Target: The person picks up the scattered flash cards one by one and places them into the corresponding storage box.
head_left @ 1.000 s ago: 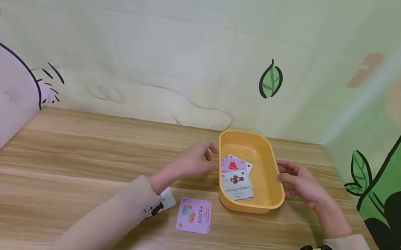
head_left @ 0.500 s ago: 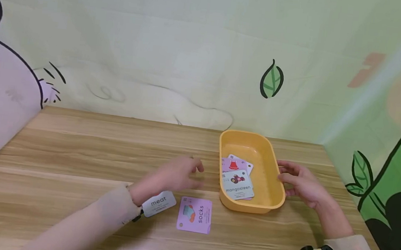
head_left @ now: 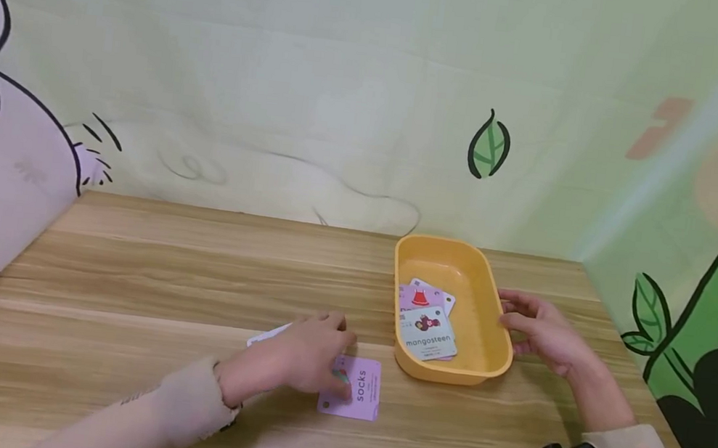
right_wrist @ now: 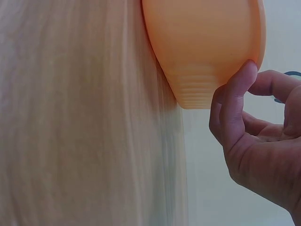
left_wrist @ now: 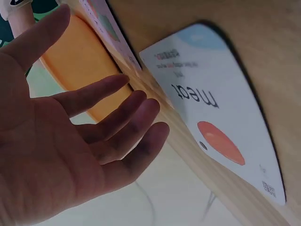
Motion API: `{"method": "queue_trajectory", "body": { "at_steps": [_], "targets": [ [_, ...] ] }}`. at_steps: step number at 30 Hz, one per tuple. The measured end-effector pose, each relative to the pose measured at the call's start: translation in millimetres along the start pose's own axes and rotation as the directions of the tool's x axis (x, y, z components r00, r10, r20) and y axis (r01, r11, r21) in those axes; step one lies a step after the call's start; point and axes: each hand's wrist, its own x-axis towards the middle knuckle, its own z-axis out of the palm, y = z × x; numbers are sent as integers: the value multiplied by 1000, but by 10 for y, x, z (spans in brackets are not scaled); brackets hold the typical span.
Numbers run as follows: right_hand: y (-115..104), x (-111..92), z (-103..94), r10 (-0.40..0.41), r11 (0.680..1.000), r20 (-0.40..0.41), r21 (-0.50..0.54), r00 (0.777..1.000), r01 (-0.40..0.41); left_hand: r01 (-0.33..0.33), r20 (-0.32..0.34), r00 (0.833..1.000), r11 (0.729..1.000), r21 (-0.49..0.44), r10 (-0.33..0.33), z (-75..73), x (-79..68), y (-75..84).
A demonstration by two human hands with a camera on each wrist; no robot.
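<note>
My left hand [head_left: 295, 356] reaches over two cards on the table, its thumb in front of the purple "socks" card [head_left: 368, 389]. In the left wrist view its fingers are spread and loosely bent, with nothing held between them. The white "meat" card [left_wrist: 211, 99] lies flat beside that hand, mostly hidden under it in the head view. On the right, my right hand [head_left: 547, 335] rests its fingertips against the outer side of a yellow tray [head_left: 478, 339], its fingers relaxed. The right wrist view shows one fingertip at the tray's rim.
Inside the tray lie several cards, a "mangosteen" card [head_left: 428, 333] on top and a purple card with a red dress [head_left: 420, 297] partly under it. The wooden table [head_left: 198, 258] ends at a printed wall cloth [head_left: 248, 95] behind.
My left hand has moved from the tray's left side back toward me, over the "meat" and "socks" cards. The right hand and tray have stayed in place.
</note>
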Motion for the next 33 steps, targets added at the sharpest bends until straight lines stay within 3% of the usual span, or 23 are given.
{"method": "queue_trajectory", "body": {
  "at_steps": [20, 28, 33],
  "targets": [
    [15, 10, -13, -2, 1000, 0, 0, 1000, 2, -34, -33, 999, 995, 97, 37, 114, 0, 18],
    [21, 1, -8, 11, 1000, -2, -4, 1000, -11, -34, -49, 998, 997, 74, 38, 119, 11, 3],
    [13, 2, -2, 14, 1000, -3, -2, 1000, -14, -30, -17, 999, 998, 51, 31, 113, 17, -21]
  ]
}}
